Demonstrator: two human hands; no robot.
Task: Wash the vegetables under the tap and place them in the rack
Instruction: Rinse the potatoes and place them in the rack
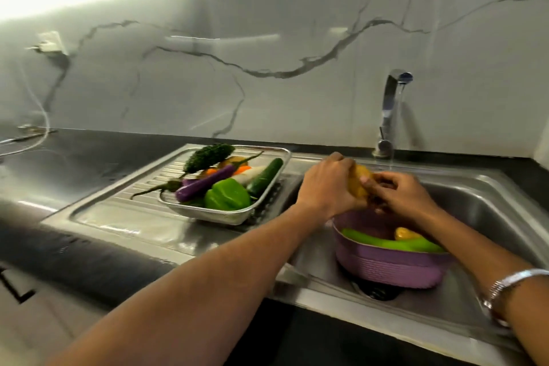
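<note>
My left hand (326, 184) grips a yellow-brown potato (358, 180) over the sink (487, 205), and my right hand (401, 193) curls its fingers round the same potato from the right. Water runs from the chrome tap (389, 110) just behind them. Below my hands a purple basket (386, 267) stands in the sink with a long green vegetable (386, 242) and a yellow one (405, 233) inside. On the drainboard a steel mesh rack (225, 215) holds a green pepper (227, 194), purple aubergines (202, 186), a cucumber (264, 177), a bitter gourd (208, 156) and more.
The sink drain (377, 291) lies in front of the basket. Black countertop (89, 154) stretches left, with a white cable (35, 140) at its far left. A marble wall (267, 53) rises behind. A metal bracelet (511, 282) circles my right wrist.
</note>
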